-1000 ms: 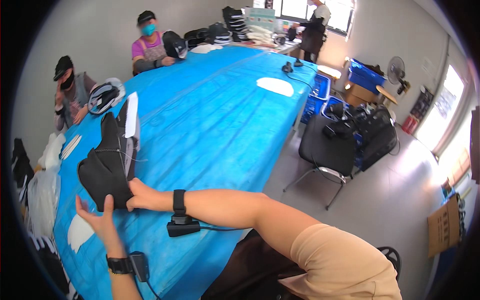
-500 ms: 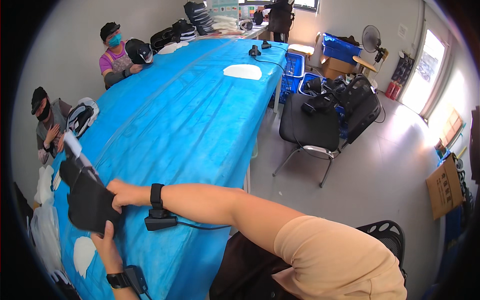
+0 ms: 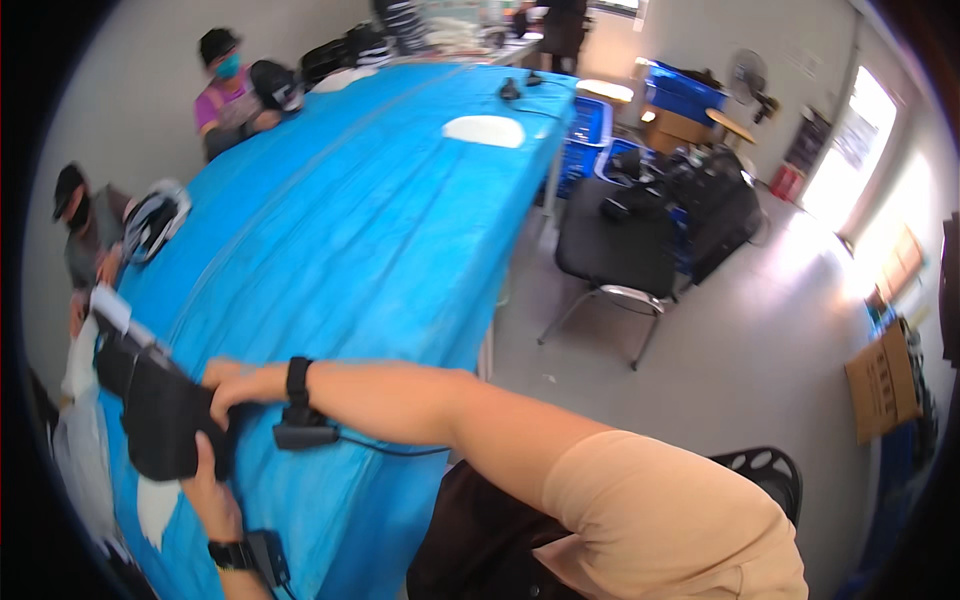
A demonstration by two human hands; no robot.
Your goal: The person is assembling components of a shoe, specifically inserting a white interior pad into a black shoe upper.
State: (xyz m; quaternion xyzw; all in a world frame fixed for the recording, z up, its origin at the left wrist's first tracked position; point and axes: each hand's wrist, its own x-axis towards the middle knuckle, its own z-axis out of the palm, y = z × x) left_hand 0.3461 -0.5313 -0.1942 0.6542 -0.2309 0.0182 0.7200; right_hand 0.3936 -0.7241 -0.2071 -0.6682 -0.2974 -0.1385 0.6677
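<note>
Over at the left end of the blue-covered table (image 3: 350, 290), the black fabric piece (image 3: 165, 420) is slanting up and to the left, a white strip (image 3: 112, 306) showing along its far end; it is sitting above the left hand and just left of the right one — I can't tell whether it is touching the cover. Beyond its tip, a person in a dark cap (image 3: 88, 225) is keeping close to a black-and-white rounded item (image 3: 157, 222). Under its near edge a flat white piece (image 3: 157, 512) is lying partly hidden. The left hand (image 3: 207, 485) is pointing upward from the lower edge, a black band circling its wrist, and it is clamping the fabric's near edge, thumb lying on top while the fingers are hiding from me. The right hand (image 3: 240, 385) is meeting the fabric's right edge, its forearm lying nearly level — knuckles bending, fingers closing together on that edge, though they are blurring a little. A small black box (image 3: 305, 436) is hanging by the right wrist, and farther right a black chair (image 3: 612, 240) is standing beside the table.
</note>
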